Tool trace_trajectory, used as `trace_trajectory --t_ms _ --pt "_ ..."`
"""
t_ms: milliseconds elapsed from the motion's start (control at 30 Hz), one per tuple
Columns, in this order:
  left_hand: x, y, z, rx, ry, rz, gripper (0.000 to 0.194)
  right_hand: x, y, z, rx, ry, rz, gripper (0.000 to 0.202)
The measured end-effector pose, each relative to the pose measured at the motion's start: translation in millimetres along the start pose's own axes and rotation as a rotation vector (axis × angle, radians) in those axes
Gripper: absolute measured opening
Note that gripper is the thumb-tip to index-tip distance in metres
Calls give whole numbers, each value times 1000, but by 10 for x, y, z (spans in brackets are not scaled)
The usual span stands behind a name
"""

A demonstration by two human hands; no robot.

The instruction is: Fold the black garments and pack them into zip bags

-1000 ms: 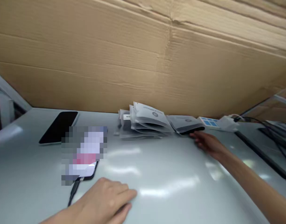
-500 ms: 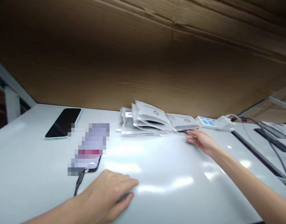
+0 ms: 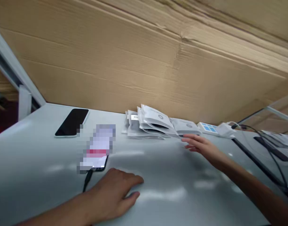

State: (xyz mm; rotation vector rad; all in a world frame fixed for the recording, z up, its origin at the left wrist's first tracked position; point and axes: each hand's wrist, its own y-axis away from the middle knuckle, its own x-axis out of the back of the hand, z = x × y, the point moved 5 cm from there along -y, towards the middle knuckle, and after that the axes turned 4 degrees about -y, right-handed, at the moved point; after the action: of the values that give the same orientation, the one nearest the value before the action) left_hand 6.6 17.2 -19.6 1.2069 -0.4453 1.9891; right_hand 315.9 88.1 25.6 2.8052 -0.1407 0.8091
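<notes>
My left hand rests on the white tabletop with its thumb and forefinger apart and nothing between them. Beyond it lies a phone with a lit, blurred-out screen and a black cable plugged into its lower end. My right hand reaches in from the right, fingers stretched out and slightly spread. Its fingertips are just in front of a flat grey-white packet; whether they touch its edge I cannot tell. Left of that packet is a stack of similar pouches, leaning over one another.
A second phone, screen dark, lies at the back left. A white power strip with blue squares and a white plug sits at the back right, cables trailing. A cardboard wall closes off the back. Further packets lie far right.
My right hand has drawn slightly back from the right-hand packet's lower edge, its fingers straighter. My left hand stays on the table. The view has shifted slightly, and the cardboard looks brighter.
</notes>
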Motion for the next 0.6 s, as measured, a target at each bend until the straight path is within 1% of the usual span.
trace_trajectory --t_ms 100,133,167,233,267,300,367,433,500,600 --pt "14 9 10 3 5 7 26 -265 -182 -374 235 202 53 42" --pt "24 11 15 9 3 6 25 -356 -249 -485 295 258 56 40" --pt "36 13 21 15 1 4 24 -435 -305 -583 346 311 56 31" --pt "66 16 34 26 0 7 24 -539 -357 -734 413 407 47 9" --pt "82 17 40 28 3 13 24 -560 -343 -786 431 448 45 5" --pt "96 18 47 23 12 21 25 -568 -297 -825 441 483 41 10" --pt "118 16 54 13 42 34 27 -574 -115 -871 450 533 9 16" --pt "134 12 47 22 95 49 27 -614 165 -890 452 553 -69 18" --pt "147 9 37 37 152 65 26 -703 483 -898 448 543 -190 22" --pt "165 9 28 69 199 76 25 -836 861 -857 399 440 -435 25"
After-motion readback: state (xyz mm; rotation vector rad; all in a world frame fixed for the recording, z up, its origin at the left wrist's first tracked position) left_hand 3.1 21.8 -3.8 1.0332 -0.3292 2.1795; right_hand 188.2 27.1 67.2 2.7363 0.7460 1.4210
